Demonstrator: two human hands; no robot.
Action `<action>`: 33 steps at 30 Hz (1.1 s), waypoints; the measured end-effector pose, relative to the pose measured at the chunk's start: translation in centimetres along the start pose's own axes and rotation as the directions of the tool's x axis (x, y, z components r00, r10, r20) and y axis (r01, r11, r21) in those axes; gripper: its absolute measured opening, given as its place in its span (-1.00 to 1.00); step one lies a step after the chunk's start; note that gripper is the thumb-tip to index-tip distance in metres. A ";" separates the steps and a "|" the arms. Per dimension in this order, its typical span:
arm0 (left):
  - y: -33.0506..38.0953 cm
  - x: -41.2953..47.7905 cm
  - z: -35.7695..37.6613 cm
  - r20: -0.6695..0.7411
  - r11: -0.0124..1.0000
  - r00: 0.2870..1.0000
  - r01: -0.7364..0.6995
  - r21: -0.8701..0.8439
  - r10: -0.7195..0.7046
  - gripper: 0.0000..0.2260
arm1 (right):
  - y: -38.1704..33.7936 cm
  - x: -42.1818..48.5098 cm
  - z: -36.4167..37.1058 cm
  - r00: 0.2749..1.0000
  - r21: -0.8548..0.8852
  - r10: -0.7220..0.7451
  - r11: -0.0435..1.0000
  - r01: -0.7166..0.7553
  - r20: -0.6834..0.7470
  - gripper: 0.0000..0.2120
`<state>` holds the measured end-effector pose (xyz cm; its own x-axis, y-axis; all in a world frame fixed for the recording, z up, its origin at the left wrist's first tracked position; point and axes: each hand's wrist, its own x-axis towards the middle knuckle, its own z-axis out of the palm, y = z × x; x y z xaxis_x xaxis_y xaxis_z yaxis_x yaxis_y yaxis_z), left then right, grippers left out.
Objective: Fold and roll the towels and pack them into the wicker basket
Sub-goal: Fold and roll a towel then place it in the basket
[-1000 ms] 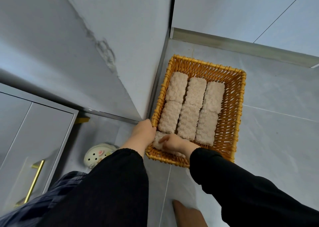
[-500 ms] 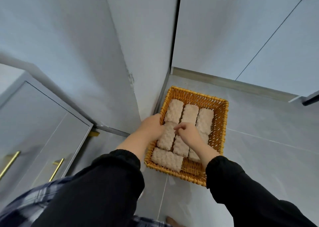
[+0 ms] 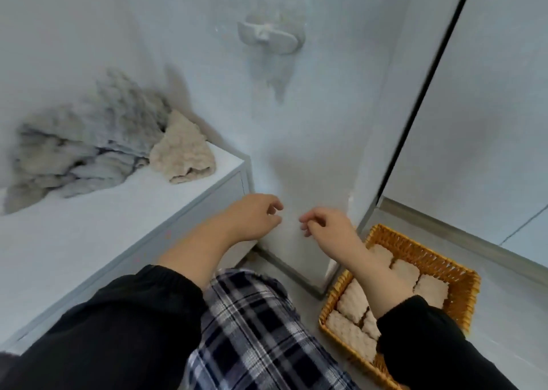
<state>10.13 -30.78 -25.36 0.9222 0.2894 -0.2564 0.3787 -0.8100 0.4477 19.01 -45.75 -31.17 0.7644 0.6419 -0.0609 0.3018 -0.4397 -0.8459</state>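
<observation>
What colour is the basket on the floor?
Golden-orange wicker basket, seen best in the head view.

Left hand (image 3: 255, 216): raised off the desk's right corner, fingers loosely curled, holding nothing.
Right hand (image 3: 329, 229): just beside the left hand but not touching it, fingers loosely curled and empty, with the forearm crossing over the basket.
Wicker basket (image 3: 427, 254): on the floor (image 3: 504, 315) at near right, by the wall corner.
Rolled towels (image 3: 353, 300): beige, packed side by side in the basket, partly hidden by the forearm.
Desk (image 3: 89, 241): white, at left.
Crumpled beige towel (image 3: 182, 149): on the desk's far right end.
Grey towel heap (image 3: 80, 146): blurred, just left of the beige towel.
Wall holder (image 3: 269, 35): pale, far centre, blurred.
Plaid trousers (image 3: 252, 324): near centre, between the arms.
</observation>
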 end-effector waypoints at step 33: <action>-24.6 -7.7 -4.6 -0.289 0.803 0.789 0.588 0.098 -0.542 -0.43 | -18.1 13.9 18.8 0.934 -0.762 -0.281 0.548 0.345 0.221 -0.88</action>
<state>-5.87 -10.75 -30.44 0.5445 0.8153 -0.1972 0.8388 -0.5300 0.1249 13.43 -17.07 -26.68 0.5030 0.8619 0.0640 0.8635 -0.4979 -0.0810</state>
